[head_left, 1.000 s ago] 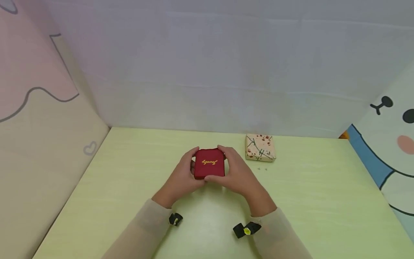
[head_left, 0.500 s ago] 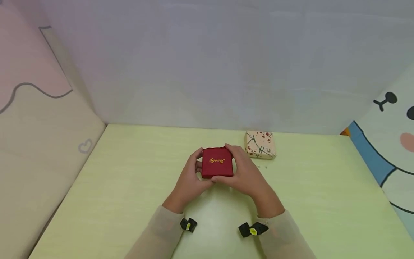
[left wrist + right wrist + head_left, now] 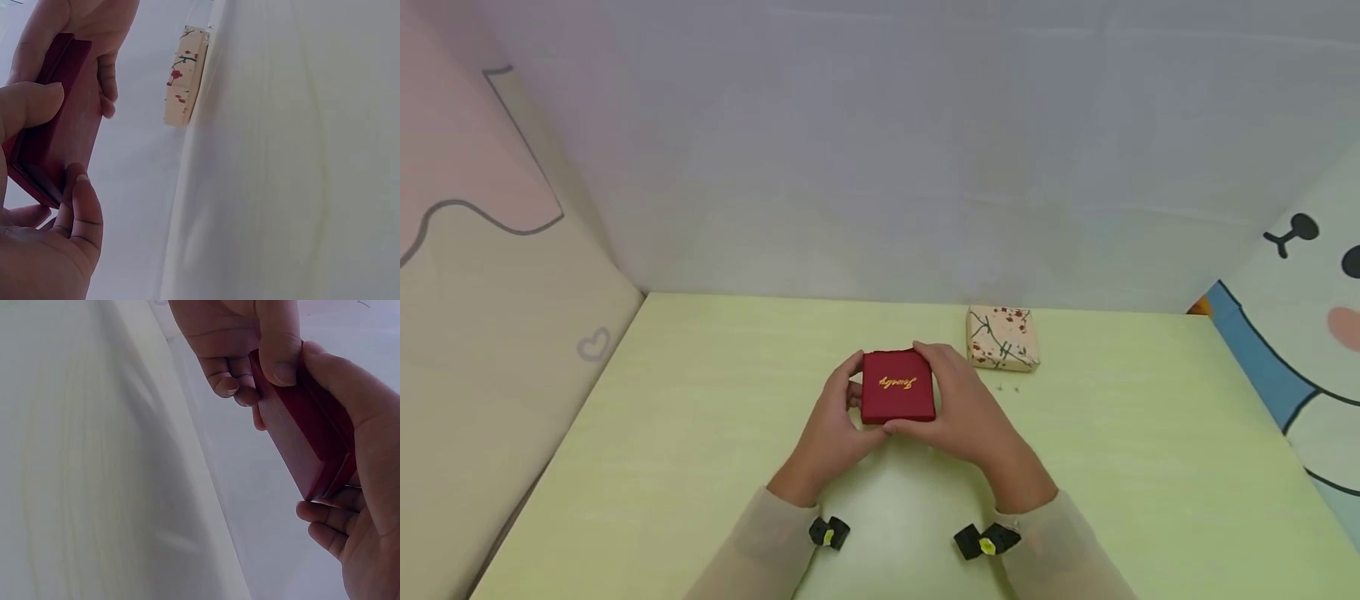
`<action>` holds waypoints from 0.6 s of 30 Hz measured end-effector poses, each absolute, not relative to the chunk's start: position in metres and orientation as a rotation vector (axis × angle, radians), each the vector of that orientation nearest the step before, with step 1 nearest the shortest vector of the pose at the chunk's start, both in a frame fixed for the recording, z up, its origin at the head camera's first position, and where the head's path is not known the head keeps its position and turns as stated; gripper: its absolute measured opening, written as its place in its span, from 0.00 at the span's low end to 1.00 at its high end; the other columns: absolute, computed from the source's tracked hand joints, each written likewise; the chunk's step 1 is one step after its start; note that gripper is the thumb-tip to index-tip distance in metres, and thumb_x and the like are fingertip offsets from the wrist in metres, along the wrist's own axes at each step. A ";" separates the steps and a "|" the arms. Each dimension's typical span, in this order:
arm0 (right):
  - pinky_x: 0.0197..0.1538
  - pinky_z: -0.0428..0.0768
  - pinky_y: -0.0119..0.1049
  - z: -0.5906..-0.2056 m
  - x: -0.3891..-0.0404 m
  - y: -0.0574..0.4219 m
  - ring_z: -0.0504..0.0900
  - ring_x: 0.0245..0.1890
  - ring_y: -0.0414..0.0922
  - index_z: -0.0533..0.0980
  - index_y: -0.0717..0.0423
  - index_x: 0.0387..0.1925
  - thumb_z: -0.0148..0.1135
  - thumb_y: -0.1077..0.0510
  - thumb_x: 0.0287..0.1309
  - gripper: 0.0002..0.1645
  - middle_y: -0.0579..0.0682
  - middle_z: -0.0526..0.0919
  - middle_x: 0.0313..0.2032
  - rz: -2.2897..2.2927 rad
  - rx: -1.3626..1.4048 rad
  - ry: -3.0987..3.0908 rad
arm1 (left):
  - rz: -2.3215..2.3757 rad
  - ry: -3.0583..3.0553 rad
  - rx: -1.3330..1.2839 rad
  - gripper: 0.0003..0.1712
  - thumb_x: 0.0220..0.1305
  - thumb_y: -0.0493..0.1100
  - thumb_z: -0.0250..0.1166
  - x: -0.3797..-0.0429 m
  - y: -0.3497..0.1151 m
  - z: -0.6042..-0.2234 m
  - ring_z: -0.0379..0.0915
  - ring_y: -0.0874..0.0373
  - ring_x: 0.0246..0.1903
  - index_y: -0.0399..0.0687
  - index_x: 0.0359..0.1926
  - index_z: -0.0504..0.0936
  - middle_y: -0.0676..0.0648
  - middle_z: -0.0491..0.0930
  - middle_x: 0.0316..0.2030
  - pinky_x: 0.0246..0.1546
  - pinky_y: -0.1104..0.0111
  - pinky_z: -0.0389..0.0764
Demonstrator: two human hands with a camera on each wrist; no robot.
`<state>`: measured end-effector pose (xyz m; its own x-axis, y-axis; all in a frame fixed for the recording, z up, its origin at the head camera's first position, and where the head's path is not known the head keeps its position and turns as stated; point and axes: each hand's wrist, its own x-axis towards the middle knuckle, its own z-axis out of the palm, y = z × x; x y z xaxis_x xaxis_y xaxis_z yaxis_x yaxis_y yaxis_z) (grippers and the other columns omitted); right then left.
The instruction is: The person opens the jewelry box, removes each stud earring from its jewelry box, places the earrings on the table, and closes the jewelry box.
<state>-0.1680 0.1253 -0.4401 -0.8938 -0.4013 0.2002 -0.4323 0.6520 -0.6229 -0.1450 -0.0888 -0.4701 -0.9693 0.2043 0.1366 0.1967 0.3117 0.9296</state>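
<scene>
A square dark red jewelry box (image 3: 897, 392) with gold "Jewelry" lettering is held between both hands, raised over the table; its lid appears closed, and the lettering reads upside down in the head view. My left hand (image 3: 833, 429) grips its left side, fingertips at the far corner and underside, thumb along the near edge. From the right, my right hand (image 3: 962, 408) holds the box with fingers at the far right corner and thumb on the near edge. Both thumbs meet at the front. In the left wrist view the box (image 3: 65, 119) shows a seam around its side.
A cream box with a red-flower and branch print (image 3: 1002, 337) lies at the back right of the pale green table (image 3: 1135, 450). Two tiny items (image 3: 1008, 389) lie just in front of it. A white cloth wall (image 3: 880, 167) stands behind, with printed panels on both sides.
Both hands and the red jewelry box shifted right in the view, then slightly back left and nearer. The camera view also moved a little. The grip looks the same throughout.
</scene>
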 end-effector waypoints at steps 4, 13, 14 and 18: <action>0.57 0.81 0.47 -0.439 -0.167 0.126 0.71 0.62 0.44 0.63 0.54 0.74 0.81 0.33 0.44 0.62 0.46 0.73 0.64 1.077 0.716 -2.808 | 1.775 2.558 0.401 0.58 0.56 0.41 0.80 -0.143 -0.088 -0.468 0.73 0.58 0.50 0.42 0.79 0.54 0.48 0.65 0.69 0.52 0.64 0.81; 0.57 0.81 0.48 -0.439 -0.164 0.127 0.70 0.63 0.46 0.64 0.54 0.74 0.81 0.34 0.44 0.61 0.47 0.72 0.65 1.072 0.741 -2.797 | 1.765 2.550 0.394 0.58 0.56 0.41 0.80 -0.139 -0.087 -0.467 0.73 0.59 0.50 0.41 0.79 0.54 0.48 0.65 0.69 0.52 0.65 0.80; 0.57 0.81 0.48 -0.439 -0.164 0.127 0.70 0.63 0.46 0.64 0.54 0.74 0.81 0.34 0.44 0.61 0.47 0.72 0.65 1.075 0.746 -2.795 | 1.767 2.548 0.397 0.58 0.56 0.41 0.80 -0.138 -0.087 -0.466 0.73 0.59 0.50 0.41 0.79 0.54 0.48 0.66 0.68 0.52 0.65 0.81; 0.57 0.81 0.47 -0.439 -0.164 0.127 0.70 0.63 0.46 0.65 0.54 0.74 0.82 0.35 0.44 0.61 0.47 0.71 0.65 1.086 0.753 -2.785 | 1.760 2.558 0.410 0.58 0.56 0.43 0.80 -0.139 -0.086 -0.465 0.73 0.59 0.50 0.42 0.79 0.54 0.48 0.68 0.65 0.50 0.64 0.81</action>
<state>-0.1635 0.1269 -0.4386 -0.8791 -0.4201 0.2253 -0.4617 0.6326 -0.6218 -0.1387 -0.0861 -0.4653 -0.9657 0.2193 0.1391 0.2083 0.3341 0.9193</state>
